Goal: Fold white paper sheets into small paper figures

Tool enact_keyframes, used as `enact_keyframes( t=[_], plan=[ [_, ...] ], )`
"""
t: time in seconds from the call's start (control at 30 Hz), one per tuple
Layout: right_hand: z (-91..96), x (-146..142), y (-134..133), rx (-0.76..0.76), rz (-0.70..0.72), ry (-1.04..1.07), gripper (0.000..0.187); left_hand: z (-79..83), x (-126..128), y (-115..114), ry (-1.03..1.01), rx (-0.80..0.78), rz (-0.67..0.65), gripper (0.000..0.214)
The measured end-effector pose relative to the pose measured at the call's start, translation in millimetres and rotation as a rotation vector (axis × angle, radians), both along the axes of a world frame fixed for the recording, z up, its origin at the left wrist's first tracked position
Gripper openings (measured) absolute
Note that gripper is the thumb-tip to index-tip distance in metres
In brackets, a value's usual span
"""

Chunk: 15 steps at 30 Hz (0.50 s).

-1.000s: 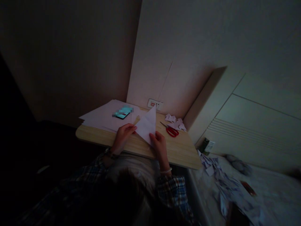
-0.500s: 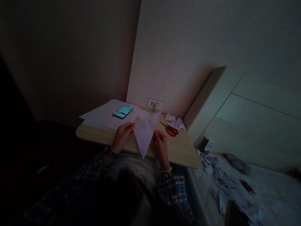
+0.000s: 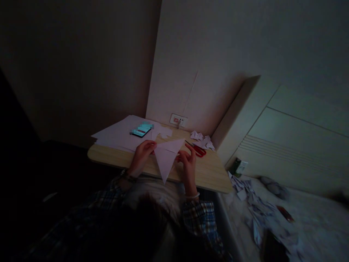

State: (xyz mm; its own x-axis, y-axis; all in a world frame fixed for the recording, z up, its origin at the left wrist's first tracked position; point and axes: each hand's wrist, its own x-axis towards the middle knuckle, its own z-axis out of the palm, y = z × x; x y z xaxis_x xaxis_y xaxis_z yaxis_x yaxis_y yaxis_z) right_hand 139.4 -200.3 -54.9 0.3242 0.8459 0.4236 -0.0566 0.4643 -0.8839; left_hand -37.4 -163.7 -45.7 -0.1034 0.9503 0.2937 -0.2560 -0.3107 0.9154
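A folded sheet of white paper (image 3: 167, 160) is held up in front of the desk's near edge, one sharp corner pointing down and another up to the right. My left hand (image 3: 142, 154) pinches its upper left corner between thumb and fingers. At the paper's right edge is my right hand (image 3: 187, 160), its thumb side against the sheet and its index finger raised apart. Just beyond that hand lie red-handled scissors (image 3: 200, 151) on the desk.
White paper sheets (image 3: 117, 133) cover the left of the wooden desk (image 3: 209, 178), with a lit phone (image 3: 142, 130) on them. Small folded paper pieces (image 3: 207, 142) sit by the wall, below a socket (image 3: 178, 120). More folded paper (image 3: 259, 207) lies on the bed (image 3: 313, 218) at right.
The paper's upper flap has come down, so a straight fold line now runs across its top. My right index finger has lifted away from the sheet. My left hand has stayed in place.
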Motion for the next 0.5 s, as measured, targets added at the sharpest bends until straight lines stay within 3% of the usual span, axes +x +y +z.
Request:
enact_keyframes(
  t=[0.1,0.3,0.5],
  plan=[
    [1.2,0.5,-1.4,-0.009,0.000,-0.006,0.054,-1.0,0.0,1.3,0.032,0.006,-0.009,0.040],
    [0.8,2.4,2.7,-0.009,0.062,-0.055,0.043,-4.5,0.7,3.7,0.066,0.016,-0.056,0.041],
    [1.9,2.7,0.9,-0.006,0.037,-0.062,0.037,-4.2,0.6,2.4,0.173,0.014,-0.084,0.040]
  ],
)
